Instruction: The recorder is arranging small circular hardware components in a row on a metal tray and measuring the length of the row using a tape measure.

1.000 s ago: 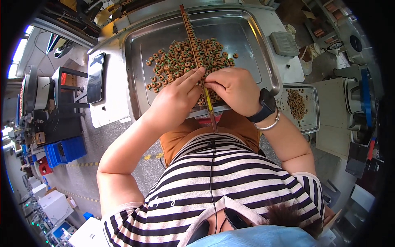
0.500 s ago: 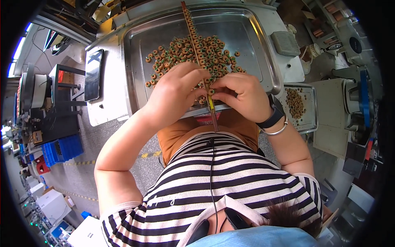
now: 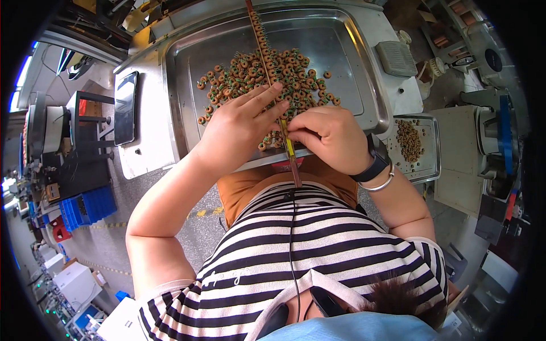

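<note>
A long narrow reddish-brown strip point(image 3: 296, 173) runs lengthwise over a steel tray point(image 3: 335, 42), with its near end close to my body. Small copper-coloured ring coils with green ends stand in a row along its far part point(image 3: 260, 35). Yellow marking point(image 3: 290, 146) shows on the near part. Loose ring coils point(image 3: 236, 74) lie heaped in the tray on both sides. My left hand point(image 3: 233, 128) reaches over the strip, fingers stretched out and touching the row. My right hand point(image 3: 333, 136) pinches at the strip's right edge beside the yellow part; its fingertips hide what they grip.
A dark tablet-like device point(image 3: 126, 108) lies on the white table left of the tray. To the right are a grey box point(image 3: 395, 58) and a smaller tray point(image 3: 433, 150) with more small rings. Blue bins point(image 3: 85, 207) stand at the lower left.
My left hand has opened from a pinch, its fingers now stretched across the strip. My right fingers have closed where a ring coil showed between them. The strip's near end has shifted slightly toward me.
</note>
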Demonstrator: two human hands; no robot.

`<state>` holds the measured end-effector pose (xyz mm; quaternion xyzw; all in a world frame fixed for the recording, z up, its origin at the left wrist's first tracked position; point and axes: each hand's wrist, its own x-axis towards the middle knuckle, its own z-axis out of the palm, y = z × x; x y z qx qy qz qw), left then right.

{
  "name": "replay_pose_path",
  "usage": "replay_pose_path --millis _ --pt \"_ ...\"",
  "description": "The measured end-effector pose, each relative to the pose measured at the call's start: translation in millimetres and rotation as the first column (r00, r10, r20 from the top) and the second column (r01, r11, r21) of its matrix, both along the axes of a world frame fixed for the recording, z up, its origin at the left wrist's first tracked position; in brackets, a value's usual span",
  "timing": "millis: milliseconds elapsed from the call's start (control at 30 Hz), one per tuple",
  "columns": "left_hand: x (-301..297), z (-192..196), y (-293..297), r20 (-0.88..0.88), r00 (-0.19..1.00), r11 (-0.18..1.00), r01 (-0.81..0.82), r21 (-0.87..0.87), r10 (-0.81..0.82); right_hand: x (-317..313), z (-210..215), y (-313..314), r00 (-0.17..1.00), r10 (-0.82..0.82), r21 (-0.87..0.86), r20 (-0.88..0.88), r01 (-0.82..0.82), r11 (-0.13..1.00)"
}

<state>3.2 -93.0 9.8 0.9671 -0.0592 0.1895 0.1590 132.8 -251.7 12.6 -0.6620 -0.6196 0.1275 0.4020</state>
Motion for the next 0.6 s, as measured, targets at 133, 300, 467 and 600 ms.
replay_pose_path --millis 133,300,467,600 --pt "1.7 0.6 2.6 -0.004 1.000 1.000 -0.008 0.012 0.008 7.4 -3.2 7.2 0.999 -0.025 -0.002 0.029 0.025 1.000" --pt "2.4 9.9 15.3 0.065 0.986 0.986 -0.150 -0.074 0.154 26.6 9.2 3.2 0.978 -0.131 -0.035 -0.164 0.127 0.991" --pt "-0.8 8.2 80.4 -0.078 0.861 0.865 -0.501 0.039 0.502 78.6 -3.3 9.5 0.948 -0.238 -0.070 0.210 0.257 0.964" --pt "6.5 -6.6 91.4 -0.204 0.828 0.851 -0.521 0.066 0.523 86.9 -14.4 8.2 0.906 -0.229 -0.118 0.355 0.287 0.951"
